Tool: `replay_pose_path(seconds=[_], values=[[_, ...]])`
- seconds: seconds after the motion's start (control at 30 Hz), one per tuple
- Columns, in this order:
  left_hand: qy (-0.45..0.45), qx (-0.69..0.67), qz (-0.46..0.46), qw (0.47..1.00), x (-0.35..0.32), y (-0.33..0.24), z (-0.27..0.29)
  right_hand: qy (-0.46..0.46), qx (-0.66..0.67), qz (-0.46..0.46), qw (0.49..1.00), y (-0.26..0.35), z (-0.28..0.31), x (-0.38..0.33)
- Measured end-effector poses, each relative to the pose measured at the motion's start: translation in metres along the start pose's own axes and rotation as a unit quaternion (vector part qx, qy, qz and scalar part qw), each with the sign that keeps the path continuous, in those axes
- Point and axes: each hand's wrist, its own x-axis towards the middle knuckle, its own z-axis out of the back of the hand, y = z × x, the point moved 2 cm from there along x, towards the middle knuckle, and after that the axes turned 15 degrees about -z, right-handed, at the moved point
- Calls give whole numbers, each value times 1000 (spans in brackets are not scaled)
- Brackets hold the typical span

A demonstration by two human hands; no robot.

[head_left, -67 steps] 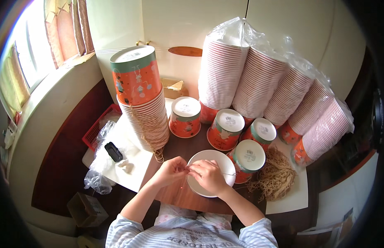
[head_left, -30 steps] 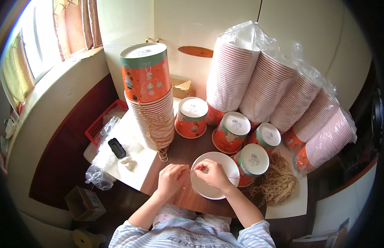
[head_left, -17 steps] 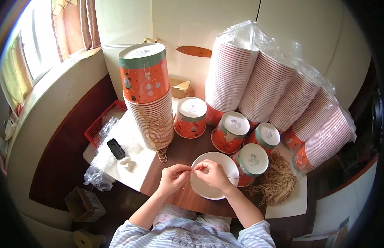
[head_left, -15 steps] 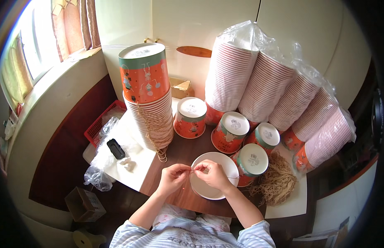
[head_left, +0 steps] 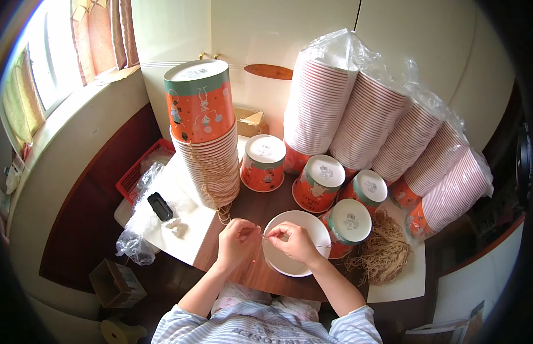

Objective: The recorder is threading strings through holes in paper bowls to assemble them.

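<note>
My left hand [head_left: 235,241] is raised over the wooden table [head_left: 235,269], its fingertips pinched together; what they hold, if anything, is too small to make out. Just right of it, my right hand [head_left: 291,241] pinches a thin cord [head_left: 323,246]. The cord's loose length shows past the hand, over the white inside of a paper bucket [head_left: 318,228]. This bucket stands mouth up under my right hand. Right beside it are upside-down orange and green paper buckets [head_left: 351,221]. A tangled heap of tan cord [head_left: 387,252] lies to their right.
A tall stack of nested buckets [head_left: 206,166] stands at left, with tan cord loops [head_left: 223,214] hanging down it. Plastic-wrapped bucket stacks [head_left: 321,103] line the back right. A black case [head_left: 160,206], clear plastic wrap [head_left: 137,243] and a red basket [head_left: 129,178] are at far left.
My left hand has drawn up and slightly left, opening a small gap from the right fingertips. My right hand stays nearly in place, still pinching.
</note>
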Motion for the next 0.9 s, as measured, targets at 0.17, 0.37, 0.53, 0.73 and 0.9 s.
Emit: replay_pose_path(seconds=[0.17, 0.37, 0.53, 0.73, 0.9], values=[[64, 63, -60, 994, 7, -12, -3, -15, 2, 40, 999, -5, -1, 2], [112, 50, -71, 990, 5, -12, -4, -34, 5, 38, 999, -3, 1, 1], [120, 43, -86, 988, 3, -15, -2, -38, 6, 39, 999, -5, -1, 2], [110, 42, -81, 990, 1, -9, -3, -39, 3, 36, 999, -3, 0, 2], [212, 27, -83, 973, 7, -9, 2, -37, 7, 34, 999, -5, 1, 2]])
